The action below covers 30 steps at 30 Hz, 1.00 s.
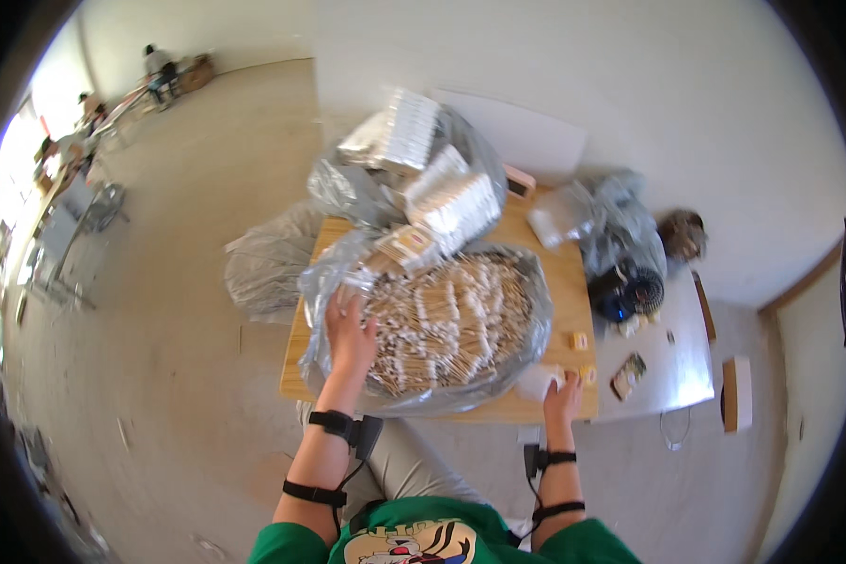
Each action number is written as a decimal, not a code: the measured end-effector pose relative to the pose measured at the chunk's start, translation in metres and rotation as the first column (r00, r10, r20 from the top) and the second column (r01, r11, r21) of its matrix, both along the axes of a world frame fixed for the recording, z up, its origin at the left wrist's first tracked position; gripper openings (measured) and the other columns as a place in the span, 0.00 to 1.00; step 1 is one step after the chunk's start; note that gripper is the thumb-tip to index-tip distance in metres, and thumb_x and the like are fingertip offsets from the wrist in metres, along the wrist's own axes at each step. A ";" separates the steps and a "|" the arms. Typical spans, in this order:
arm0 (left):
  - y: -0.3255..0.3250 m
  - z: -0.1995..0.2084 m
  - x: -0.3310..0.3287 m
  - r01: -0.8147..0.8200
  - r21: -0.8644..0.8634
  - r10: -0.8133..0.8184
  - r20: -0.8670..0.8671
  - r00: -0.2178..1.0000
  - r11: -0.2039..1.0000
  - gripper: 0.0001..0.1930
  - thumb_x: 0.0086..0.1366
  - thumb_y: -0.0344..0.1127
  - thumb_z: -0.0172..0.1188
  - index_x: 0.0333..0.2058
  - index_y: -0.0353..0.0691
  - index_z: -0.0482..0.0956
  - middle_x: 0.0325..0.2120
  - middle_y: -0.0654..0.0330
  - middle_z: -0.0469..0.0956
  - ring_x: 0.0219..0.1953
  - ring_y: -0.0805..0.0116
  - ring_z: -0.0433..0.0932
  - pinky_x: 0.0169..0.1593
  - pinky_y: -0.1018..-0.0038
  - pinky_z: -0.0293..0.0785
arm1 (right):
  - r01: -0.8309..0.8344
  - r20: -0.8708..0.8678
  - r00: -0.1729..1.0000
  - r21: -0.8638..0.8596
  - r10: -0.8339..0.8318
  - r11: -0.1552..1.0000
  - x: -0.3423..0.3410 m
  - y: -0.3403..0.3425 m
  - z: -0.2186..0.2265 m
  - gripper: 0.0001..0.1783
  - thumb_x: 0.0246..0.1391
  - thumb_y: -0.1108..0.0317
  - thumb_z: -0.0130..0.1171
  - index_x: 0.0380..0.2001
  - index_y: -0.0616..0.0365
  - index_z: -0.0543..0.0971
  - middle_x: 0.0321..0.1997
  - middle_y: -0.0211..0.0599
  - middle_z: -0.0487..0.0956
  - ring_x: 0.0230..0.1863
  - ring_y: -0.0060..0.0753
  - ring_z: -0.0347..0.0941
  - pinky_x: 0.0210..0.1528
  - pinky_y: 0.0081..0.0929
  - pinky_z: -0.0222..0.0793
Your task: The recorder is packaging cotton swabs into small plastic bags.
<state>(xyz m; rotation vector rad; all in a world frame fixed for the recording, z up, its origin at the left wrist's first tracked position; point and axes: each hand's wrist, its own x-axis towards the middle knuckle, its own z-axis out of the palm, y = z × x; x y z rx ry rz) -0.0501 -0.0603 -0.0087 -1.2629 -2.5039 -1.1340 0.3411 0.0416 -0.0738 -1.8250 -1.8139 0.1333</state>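
Cotton swabs [446, 324]: big loose heap, thin tan sticks with fluffy white tips, lying in rough rows, just right of the left hand [351, 340] and up-left of the right hand [561, 397]. They sit in an open grey plastic bag [540, 324], thin, shiny, crumpled film, rim folded down around the heap.

Left hand: at the heap's left edge, over the bag film, thumb apart from the fingers, fingers partly spread. Tips are by a small clear packet [358, 280]; can't tell if they grip it or just touch.

Right hand: near the corner of the tabletop [303, 362], fingers bent at the right edge of a white translucent container [538, 382]. That one's blurred, can't tell pinch from touch. Two small yellow-and-white boxes [579, 341] sit just beyond and beside this hand.

Ahead of the left hand, past the heap: ribbed blocks of white packs [458, 202], stacked at a tilt in a second grey bag [477, 141]. Beyond the right hand: round black fan [641, 293], with a wrinkled grey bag [618, 230] behind it. Right of that hand: smooth, shiny side table [672, 362].
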 end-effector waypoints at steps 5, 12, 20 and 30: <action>0.029 0.001 -0.016 0.100 -0.072 -0.074 0.299 0.951 0.992 0.30 0.55 0.30 0.57 0.58 0.38 0.60 0.57 0.43 0.60 0.60 0.46 0.58 0.61 0.59 0.57 | -0.095 -0.138 0.986 -0.009 0.093 0.995 -0.003 -0.023 0.005 0.17 0.42 0.79 0.57 0.39 0.60 0.71 0.38 0.44 0.72 0.40 0.48 0.69 0.40 0.39 0.65; 0.019 -0.011 -0.022 0.027 0.043 -0.025 -0.047 0.999 0.999 0.29 0.54 0.26 0.54 0.57 0.39 0.60 0.49 0.45 0.70 0.52 0.45 0.68 0.54 0.58 0.65 | -0.195 -0.281 0.933 0.134 0.226 0.972 -0.022 -0.036 0.011 0.13 0.44 0.79 0.56 0.36 0.61 0.72 0.32 0.39 0.73 0.30 0.36 0.70 0.30 0.29 0.66; -0.003 0.023 0.022 0.157 0.283 -0.256 0.356 0.899 0.946 0.11 0.54 0.31 0.61 0.34 0.34 0.73 0.33 0.50 0.74 0.36 0.48 0.73 0.39 0.61 0.70 | -0.535 -0.288 0.745 0.281 0.601 0.797 -0.115 -0.027 0.076 0.13 0.50 0.74 0.57 0.41 0.61 0.73 0.34 0.42 0.74 0.31 0.34 0.72 0.33 0.28 0.68; -0.023 0.019 0.052 0.443 0.292 -0.530 0.466 0.708 0.848 0.09 0.55 0.31 0.59 0.33 0.36 0.71 0.27 0.50 0.76 0.33 0.48 0.76 0.35 0.63 0.71 | -0.740 -0.477 0.504 0.192 0.720 0.644 -0.214 -0.047 0.087 0.08 0.51 0.70 0.60 0.32 0.63 0.77 0.26 0.41 0.76 0.25 0.34 0.73 0.28 0.27 0.68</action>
